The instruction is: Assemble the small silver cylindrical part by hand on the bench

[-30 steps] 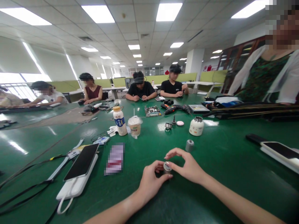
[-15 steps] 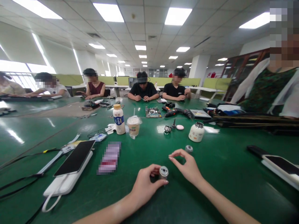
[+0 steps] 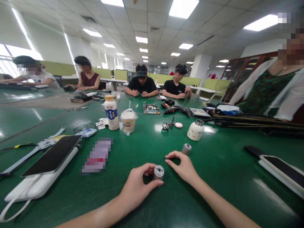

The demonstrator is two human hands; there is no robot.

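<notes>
1. A glossy green surface (image 3: 135,148) fills the foreground of a room under ceiling lights (image 3: 184,8).
2. The left hand (image 3: 135,183) grips a metal cylinder (image 3: 158,173) between thumb and fingers, near the surface's front middle. The cylinder's long axis is upright, its holed end facing up; whether its base touches the surface is hidden.
3. The right hand (image 3: 186,167) is narrow, thumb and forefinger tips close together; I cannot tell whether anything is between them.
4. A second metal cylinder (image 3: 186,149) stands just beyond the right hand, long axis also upright, flat end up, lower part hidden.
5. Farther back, a white flask (image 3: 195,131) stands upright, mouth upward.
</notes>
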